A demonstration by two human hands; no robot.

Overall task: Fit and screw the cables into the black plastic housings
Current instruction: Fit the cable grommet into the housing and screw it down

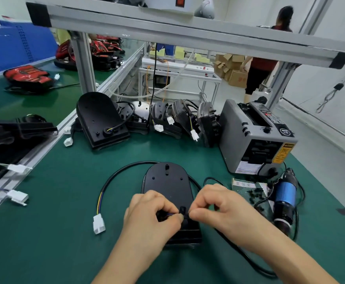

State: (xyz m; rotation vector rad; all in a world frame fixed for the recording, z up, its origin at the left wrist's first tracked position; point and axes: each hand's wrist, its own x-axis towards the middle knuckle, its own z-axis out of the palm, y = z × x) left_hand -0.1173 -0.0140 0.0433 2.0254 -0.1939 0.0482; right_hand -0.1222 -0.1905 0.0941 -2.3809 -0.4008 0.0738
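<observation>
**A:** Where does the black housing [168,181] sit, and which way does it point?

**B:** It lies flat on the green tabletop [44,242], close to the near edge and about midway between left and right. Its long axis runs from the near edge toward the far edge. The rounded end points away from the person and the squared end faces them.

**A:** And the hands?

**B:** Both are over the squared end. The left hand [153,212] pinches the cable [114,177] between thumb and forefinger, just where thin coloured wires show. The right hand [218,203] pinches a small black fitting [182,211] touching that same spot, its other fingers curled in. The fingertips of the two hands almost meet.

**A:** Where does the cable go?

**B:** It arcs from the housing's rounded end out to the left, then back toward the near edge. It ends in a white connector [99,224] lying just left of the left hand.

**A:** What lies farther out?

**B:** On the right, near the tabletop's right edge, a blue electric screwdriver [285,197] lies on its side. Small black screws [255,194] are scattered between it and the right hand. Beyond them stands a grey tape dispenser [255,138]. Along the far edge more black housings [104,117] lean in a row, with white connectors dangling from their cables.
</observation>
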